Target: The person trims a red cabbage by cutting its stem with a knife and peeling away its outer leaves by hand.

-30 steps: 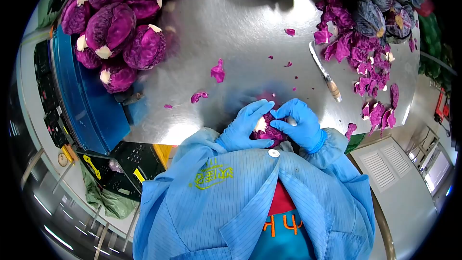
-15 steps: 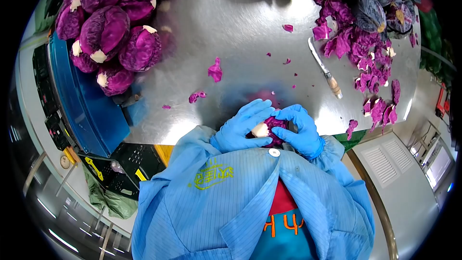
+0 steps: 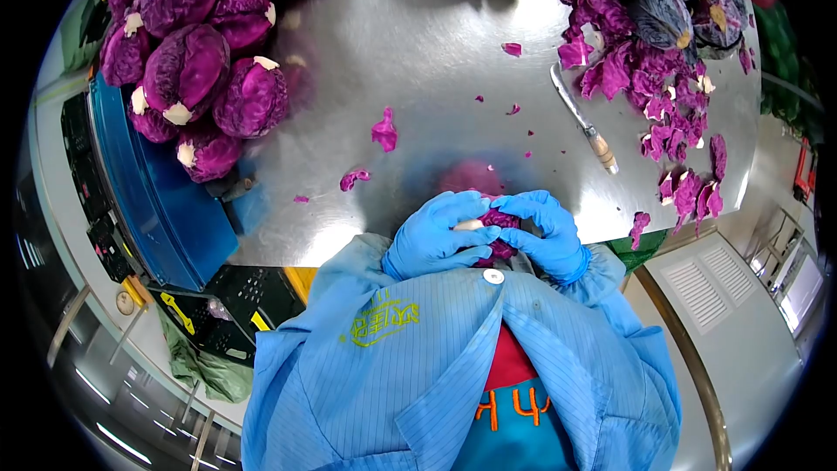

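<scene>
A small red cabbage (image 3: 501, 220) with a pale cut stem is held close to my chest, over the near edge of the table. My left hand (image 3: 440, 234), in a blue glove, wraps its left side, fingers curled near the white stem. From the other side my right hand (image 3: 549, 237), also gloved, grips it with thumb and fingertips. Fingers cover much of the cabbage. A knife (image 3: 582, 115) with a wooden handle lies on the table to the right, apart from both hands.
Peeled red cabbages (image 3: 187, 74) are heaped at the left by a blue bin (image 3: 153, 201). Torn purple leaves (image 3: 671, 118) and dark unpeeled cabbages (image 3: 660, 13) lie at the right of the metal table (image 3: 418, 61). Black crates (image 3: 235, 296) stand below left.
The cabbage has turned in my hands, so less of its white stem shows. My left fingers have curled more tightly around it. The knife has not been moved.
</scene>
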{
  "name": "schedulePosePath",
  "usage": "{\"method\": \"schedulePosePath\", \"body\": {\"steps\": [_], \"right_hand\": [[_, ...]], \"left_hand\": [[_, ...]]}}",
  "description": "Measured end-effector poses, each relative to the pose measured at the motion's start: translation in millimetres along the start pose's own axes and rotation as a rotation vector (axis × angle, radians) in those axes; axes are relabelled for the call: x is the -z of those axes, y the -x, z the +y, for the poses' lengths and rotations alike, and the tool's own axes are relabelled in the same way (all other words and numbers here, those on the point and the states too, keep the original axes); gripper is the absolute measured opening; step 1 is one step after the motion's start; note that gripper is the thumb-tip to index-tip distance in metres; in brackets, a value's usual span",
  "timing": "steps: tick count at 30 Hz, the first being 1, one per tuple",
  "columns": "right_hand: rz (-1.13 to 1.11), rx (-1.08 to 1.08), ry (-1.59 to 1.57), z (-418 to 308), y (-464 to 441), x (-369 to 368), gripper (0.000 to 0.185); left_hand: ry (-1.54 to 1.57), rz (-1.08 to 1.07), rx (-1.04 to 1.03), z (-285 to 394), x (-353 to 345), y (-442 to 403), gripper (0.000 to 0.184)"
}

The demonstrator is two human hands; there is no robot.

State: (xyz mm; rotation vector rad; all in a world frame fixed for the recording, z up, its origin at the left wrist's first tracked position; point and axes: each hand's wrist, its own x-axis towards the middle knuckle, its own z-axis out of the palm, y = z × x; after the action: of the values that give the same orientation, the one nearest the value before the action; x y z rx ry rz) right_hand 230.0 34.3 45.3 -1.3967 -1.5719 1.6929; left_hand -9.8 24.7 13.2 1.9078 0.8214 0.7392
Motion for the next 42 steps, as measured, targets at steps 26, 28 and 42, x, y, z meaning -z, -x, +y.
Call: {"method": "schedulePosePath", "body": {"steps": [26,28,42], "right_hand": [[0.038,0.117,0.396,-11,-5,3,0.027],[0.023,0.037,0.283,-12,-8,4,0.023],[0.157,-0.355,-0.028,-16,0,-21,0.052]], "left_hand": [[0.083,-0.110,0.263,-3,-13,-8,0.097],[0.092,-0.119,0.282,0,-10,-9,0.097],[0.152,-0.047,0.338,4,-8,-12,0.093]]}}
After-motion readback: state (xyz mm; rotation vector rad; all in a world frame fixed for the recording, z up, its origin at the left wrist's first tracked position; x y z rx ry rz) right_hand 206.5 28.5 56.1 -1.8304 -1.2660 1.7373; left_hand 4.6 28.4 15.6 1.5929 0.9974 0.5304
